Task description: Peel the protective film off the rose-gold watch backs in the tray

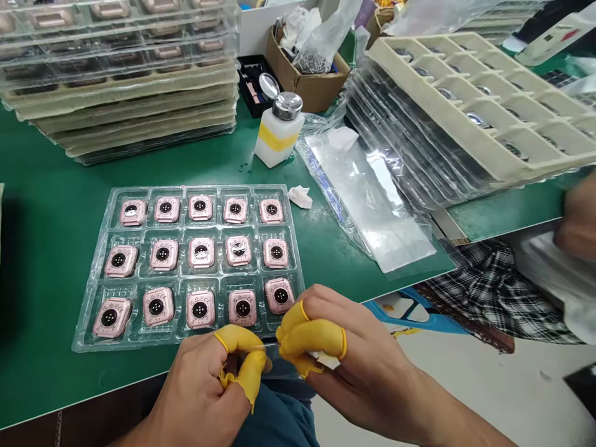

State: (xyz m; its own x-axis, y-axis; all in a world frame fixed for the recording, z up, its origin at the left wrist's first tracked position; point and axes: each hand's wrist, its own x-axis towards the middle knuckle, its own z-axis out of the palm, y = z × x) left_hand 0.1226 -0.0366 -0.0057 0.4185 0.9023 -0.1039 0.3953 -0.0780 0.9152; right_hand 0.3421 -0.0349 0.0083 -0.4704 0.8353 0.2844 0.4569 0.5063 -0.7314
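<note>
My left hand, with yellow finger cots on its thumb and forefinger, is closed in a pinch at the table's front edge. A thin, clear edge shows between its fingertips and my right hand; what it belongs to is hidden. My right hand, also in yellow finger cots, has its fingers curled together, with a white piece of tissue tucked in them. Just beyond both hands lies a clear plastic tray of pink smartwatch cases, backs up with black round sensors. A few sensors look whitish or reflective.
A white bottle with its metal lid flipped up stands behind the tray, near a crumpled tissue. Stacked trays rise at back left. Cream trays lean at right, beside a plastic bag. Another person's hand is far right.
</note>
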